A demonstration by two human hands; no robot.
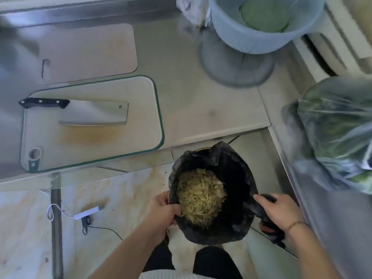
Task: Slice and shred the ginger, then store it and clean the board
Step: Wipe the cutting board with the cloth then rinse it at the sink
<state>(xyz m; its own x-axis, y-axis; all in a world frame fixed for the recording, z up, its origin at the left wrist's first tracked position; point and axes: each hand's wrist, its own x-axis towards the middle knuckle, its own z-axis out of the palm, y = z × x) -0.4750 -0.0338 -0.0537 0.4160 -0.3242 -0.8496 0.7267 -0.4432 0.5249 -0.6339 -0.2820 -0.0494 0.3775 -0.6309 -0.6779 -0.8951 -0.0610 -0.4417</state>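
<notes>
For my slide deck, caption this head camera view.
Both hands hold open a black bag of shredded ginger; cleaver rests on cutting board.

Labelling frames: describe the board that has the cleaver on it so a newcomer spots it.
On the steel counter, two boards lie at left. Take the nearer one, the green-rimmed board, with the black-handled cleaver flat on it. The plain board behind has no rim and carries nothing.

I see open counter (201, 101) between the board (90, 148) and the basket (263, 27). The cleaver (88, 112) covers the board's far half; its near half is bare. The leafy bag (338, 125) crowds the right side. The black bag (237, 178) fills the gap below the counter edge.
</notes>
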